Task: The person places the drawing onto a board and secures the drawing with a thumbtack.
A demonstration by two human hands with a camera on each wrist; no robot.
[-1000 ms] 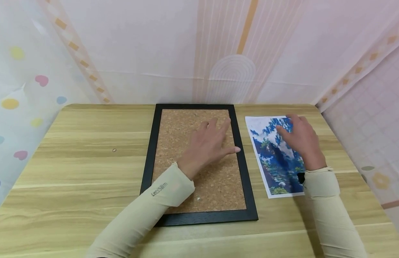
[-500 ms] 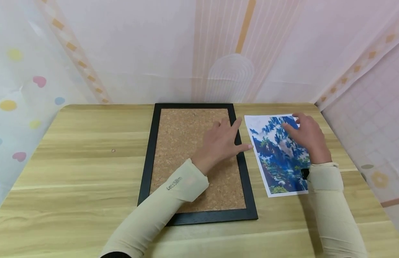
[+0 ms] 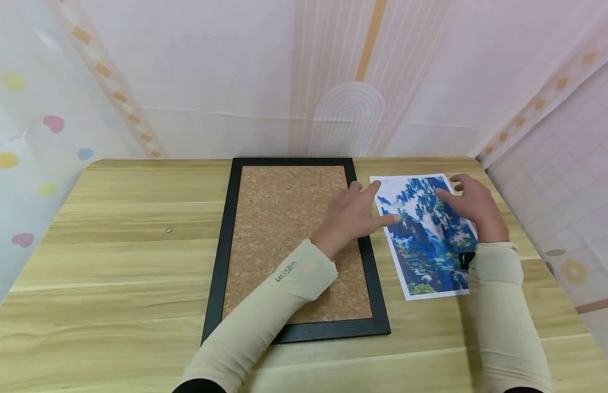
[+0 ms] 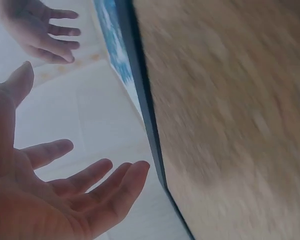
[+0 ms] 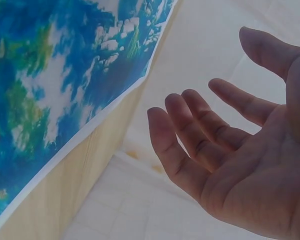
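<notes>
Print point(image 3: 427, 234) lengthwise, tilted slightly left

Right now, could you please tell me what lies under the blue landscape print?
The print lies flat on the wooden table, right of the cork board. The right hand hovers over its far edge. Whatever is beneath the sheet is hidden.

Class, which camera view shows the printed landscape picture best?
The head view: the whole printed landscape picture lies flat on the table beside the cork board, partly under the right hand. The right wrist view shows only a close corner; the left wrist view, a thin blue sliver.
</notes>
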